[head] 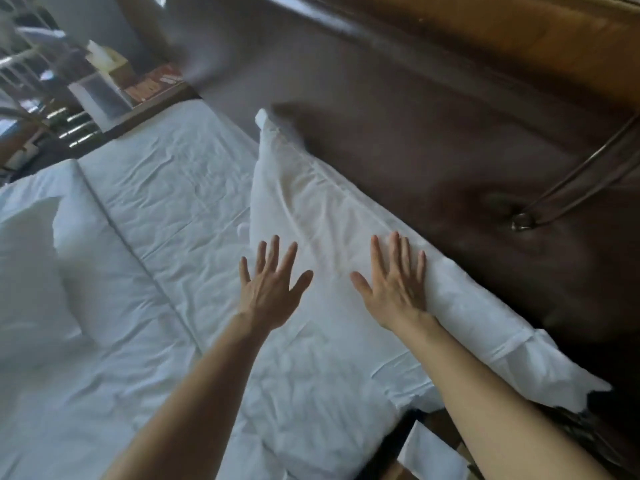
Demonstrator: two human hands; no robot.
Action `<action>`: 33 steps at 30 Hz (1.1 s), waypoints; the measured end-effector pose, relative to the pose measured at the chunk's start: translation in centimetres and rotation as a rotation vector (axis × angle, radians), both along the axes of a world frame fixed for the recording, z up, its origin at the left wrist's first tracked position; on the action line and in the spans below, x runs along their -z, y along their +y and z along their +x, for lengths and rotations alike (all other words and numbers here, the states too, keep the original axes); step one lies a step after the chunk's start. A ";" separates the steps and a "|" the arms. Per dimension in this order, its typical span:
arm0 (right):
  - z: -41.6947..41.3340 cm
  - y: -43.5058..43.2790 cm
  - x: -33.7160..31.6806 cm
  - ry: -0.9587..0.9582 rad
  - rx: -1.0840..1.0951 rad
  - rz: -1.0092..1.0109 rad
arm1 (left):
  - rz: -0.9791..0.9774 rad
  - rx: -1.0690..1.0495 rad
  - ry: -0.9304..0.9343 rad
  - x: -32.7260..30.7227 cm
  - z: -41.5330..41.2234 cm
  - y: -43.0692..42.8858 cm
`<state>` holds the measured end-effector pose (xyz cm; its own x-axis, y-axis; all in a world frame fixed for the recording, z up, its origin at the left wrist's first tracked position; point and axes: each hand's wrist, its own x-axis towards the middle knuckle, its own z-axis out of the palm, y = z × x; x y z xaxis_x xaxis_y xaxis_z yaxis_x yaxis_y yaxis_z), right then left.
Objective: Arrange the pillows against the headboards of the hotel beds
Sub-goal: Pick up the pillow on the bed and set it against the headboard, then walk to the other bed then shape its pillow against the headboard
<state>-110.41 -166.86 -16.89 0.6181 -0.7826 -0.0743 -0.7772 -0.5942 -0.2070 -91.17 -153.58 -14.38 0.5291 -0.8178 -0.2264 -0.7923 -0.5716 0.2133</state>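
Observation:
A white pillow (322, 202) leans against the dark brown padded headboard (433, 133) on the right of the view. My right hand (394, 285) lies flat on the pillow's upper edge, fingers spread. My left hand (270, 289) is over the pillow's lower face with fingers apart; whether it touches the fabric I cannot tell. Neither hand grips anything. A second white pillow (31, 271) lies on the bed at the far left, apart from the headboard.
The white creased sheet (173, 188) covers the bed, with a folded duvet edge (90, 202) running across it. A bedside table (138, 95) with a tissue box stands beyond the bed's far end. A metal lamp arm (581, 178) crosses the headboard at right.

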 end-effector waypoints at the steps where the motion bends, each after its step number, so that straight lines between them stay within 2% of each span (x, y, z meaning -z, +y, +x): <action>1: 0.7 1.0 0.1 0.027 -0.020 0.013 | 0.015 -0.019 0.008 0.1 -0.1 2.1; 6: 2.6 7.1 0.6 0.229 -0.061 0.106 | 0.057 -0.125 0.053 1.2 -0.4 13.2; 12: 3.4 18.3 0.2 0.330 -0.171 0.322 | 0.095 -0.227 0.091 2.3 -1.9 27.5; 22: 2.6 39.1 0.8 0.381 -0.446 0.313 | 0.235 -0.345 0.198 5.0 -8.5 48.4; 27: 0.5 45.7 1.4 0.454 -0.486 0.295 | 0.239 -0.417 0.237 6.0 -12.5 55.7; 33: -0.8 49.7 2.1 0.506 -0.586 0.276 | 0.221 -0.557 0.299 6.0 -16.3 60.0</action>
